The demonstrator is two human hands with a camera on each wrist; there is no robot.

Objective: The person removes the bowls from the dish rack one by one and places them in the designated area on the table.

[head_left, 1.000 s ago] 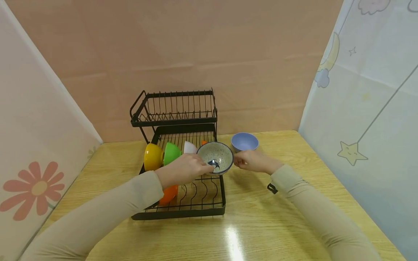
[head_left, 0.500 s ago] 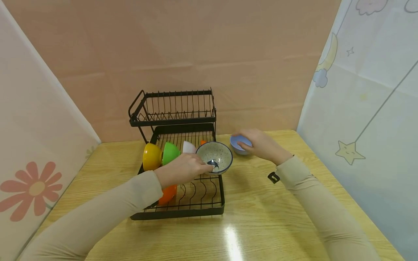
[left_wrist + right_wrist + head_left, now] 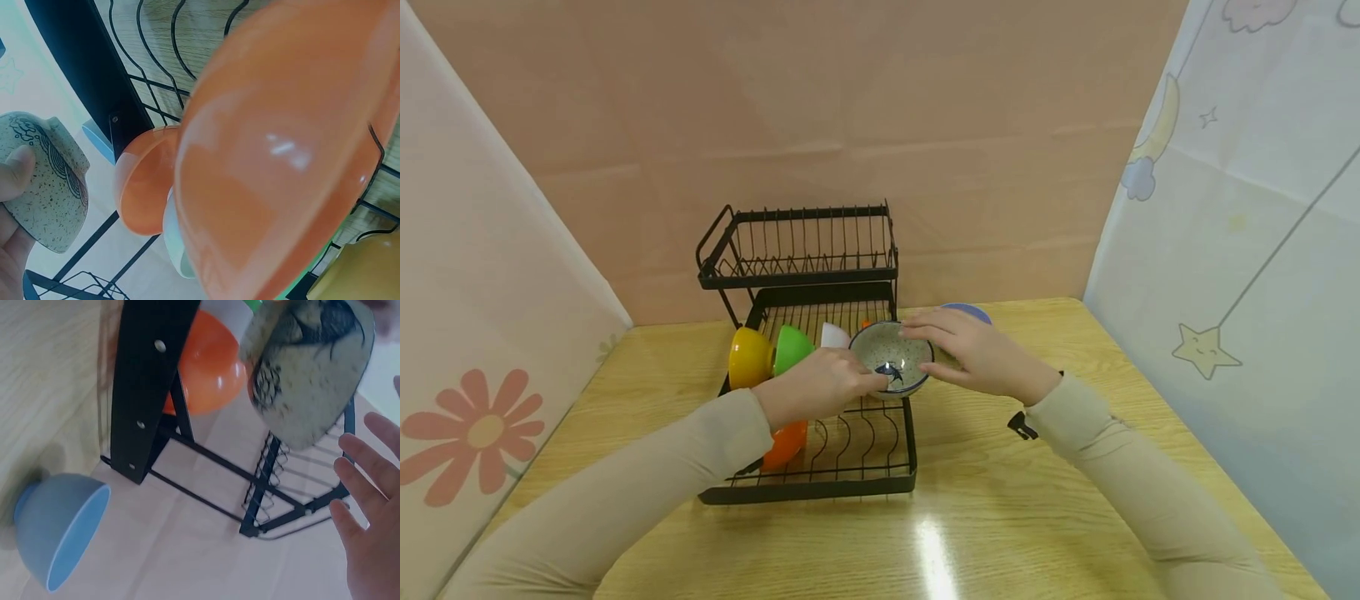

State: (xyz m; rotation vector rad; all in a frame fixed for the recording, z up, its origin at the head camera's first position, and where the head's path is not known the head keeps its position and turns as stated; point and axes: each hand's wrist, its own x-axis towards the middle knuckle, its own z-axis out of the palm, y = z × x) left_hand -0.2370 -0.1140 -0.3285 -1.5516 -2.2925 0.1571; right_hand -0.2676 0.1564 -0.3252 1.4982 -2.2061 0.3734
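Note:
My left hand (image 3: pixel 820 385) pinches the near-left rim of a speckled cream bowl (image 3: pixel 880 342) with a dark blue edge and a fish drawing inside. It is held over the right side of the dish rack. The left wrist view shows thumb and fingers on that bowl (image 3: pixel 53 187). My right hand (image 3: pixel 977 350) has its fingers extended, overlapping the bowl's right rim in the head view; in the right wrist view a gap shows between its fingers and the bowl (image 3: pixel 306 381). Behind the right hand, a blue bowl (image 3: pixel 62 519) stands on the table, mostly hidden in the head view.
On the lower tier of the black two-tier rack (image 3: pixel 808 492) are a yellow bowl (image 3: pixel 750 358), a green bowl (image 3: pixel 792 348), a white bowl (image 3: pixel 834 335) and orange bowls, one (image 3: pixel 786 446) near the front. A small black clip (image 3: pixel 1021 426) shows beside the right wrist.
The right hand went from the speckled bowl's right side to over the blue bowl, then came back to the speckled bowl with fingers extended. The left hand keeps its pinch, almost still.

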